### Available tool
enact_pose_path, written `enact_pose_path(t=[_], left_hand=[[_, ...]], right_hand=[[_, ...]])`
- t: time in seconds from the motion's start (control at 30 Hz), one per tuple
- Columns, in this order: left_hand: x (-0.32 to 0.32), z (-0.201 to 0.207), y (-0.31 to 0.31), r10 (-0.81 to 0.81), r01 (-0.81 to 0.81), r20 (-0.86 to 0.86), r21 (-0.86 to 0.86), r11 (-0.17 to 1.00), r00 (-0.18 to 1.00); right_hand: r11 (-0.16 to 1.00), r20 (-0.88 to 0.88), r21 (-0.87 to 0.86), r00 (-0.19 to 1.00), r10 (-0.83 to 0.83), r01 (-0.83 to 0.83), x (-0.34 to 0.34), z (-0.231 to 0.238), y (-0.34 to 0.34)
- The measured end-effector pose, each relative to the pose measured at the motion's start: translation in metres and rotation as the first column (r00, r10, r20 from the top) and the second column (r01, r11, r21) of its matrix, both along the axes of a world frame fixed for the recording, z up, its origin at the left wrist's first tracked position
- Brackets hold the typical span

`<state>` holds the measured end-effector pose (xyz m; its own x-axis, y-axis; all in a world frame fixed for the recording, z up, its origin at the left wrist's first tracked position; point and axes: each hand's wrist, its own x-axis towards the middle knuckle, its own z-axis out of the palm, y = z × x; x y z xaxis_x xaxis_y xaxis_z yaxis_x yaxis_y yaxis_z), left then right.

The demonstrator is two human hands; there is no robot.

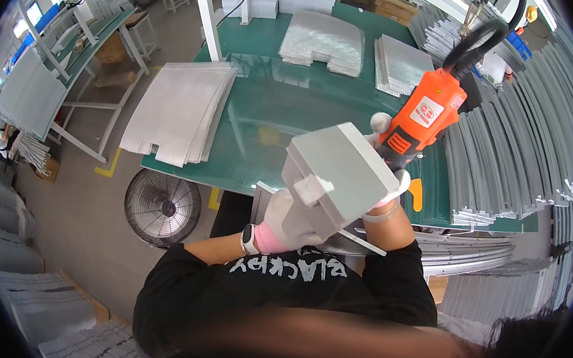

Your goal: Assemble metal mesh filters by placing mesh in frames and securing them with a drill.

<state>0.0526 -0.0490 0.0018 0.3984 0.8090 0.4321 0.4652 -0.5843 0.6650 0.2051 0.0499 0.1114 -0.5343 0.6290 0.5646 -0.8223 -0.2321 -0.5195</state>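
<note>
My right hand [402,183], in a white glove, grips the dark lower end of an orange electric screwdriver [429,109], which hangs tilted from a black cable. A pale grey box [341,173] with a white patch stands out between my hands and covers much of the work. Beside its lower left edge is my gloved left hand [282,220], palm side close to the box. The box hides most of its fingers, so its hold cannot be made out. Under the box, parts of a grey metal frame [362,242] show near my body.
A green table [263,137] carries stacks of silver filter-like sheets [181,103] at left and back. Long grey strips [496,162] are piled at right, near an orange-yellow handled tool [417,195]. A round floor fan [163,208] stands left. Another person [0,136] sits far left.
</note>
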Motion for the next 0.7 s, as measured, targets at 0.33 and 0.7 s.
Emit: enact_pose_path(t=[0.33,0.7], left_hand=[[-0.019,0.055,0.025,0.307,-0.191,-0.244,0.403,0.895,0.92],[-0.038,0.118,0.186,0.297,-0.179,-0.434,0.292,0.939,0.85]], right_hand=[[0.475,0.184,0.426,0.44,-0.879,0.77,0.05,0.104,0.053],[-0.758,-0.752,0.613,-0.459,-0.474,-0.222,0.103,0.17,0.085]])
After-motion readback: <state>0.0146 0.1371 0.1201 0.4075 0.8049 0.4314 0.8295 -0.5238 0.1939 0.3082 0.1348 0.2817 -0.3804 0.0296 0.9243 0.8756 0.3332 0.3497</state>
